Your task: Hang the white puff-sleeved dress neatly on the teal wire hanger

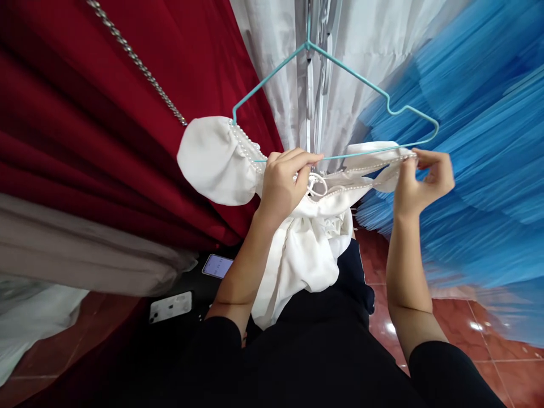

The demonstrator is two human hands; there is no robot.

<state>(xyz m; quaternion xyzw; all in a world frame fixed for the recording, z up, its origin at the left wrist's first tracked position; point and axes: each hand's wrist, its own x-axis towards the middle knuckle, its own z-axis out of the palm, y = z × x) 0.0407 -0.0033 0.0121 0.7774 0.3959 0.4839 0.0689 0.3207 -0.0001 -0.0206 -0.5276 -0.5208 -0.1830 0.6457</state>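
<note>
A light-blue wire hanger (pixel 353 72) hangs in front of me. One end of it sits inside the puffed left-side sleeve of a white pearl-trimmed garment (pixel 312 249). My left hand (pixel 285 180) is closed around the hanger's lower bar near its middle, close to the garment's neckline. Farther right, my right hand (pixel 423 178) pinches the pearl-edged sleeve opening between thumb and fingers, just below the hanger's right end. That end is outside the cloth. A white cord loop (pixel 317 185) shows between the hands. The garment's body falls in folds toward my lap.
Red drapery (pixel 127 147) hangs at left with a beaded silver strand (pixel 138 62). Blue tulle (pixel 480 170) fills the right, and white cloth (pixel 272 56) hangs behind. Two phones, one white (pixel 170 307) and one with a lit screen (pixel 216 266), lie on a dark surface.
</note>
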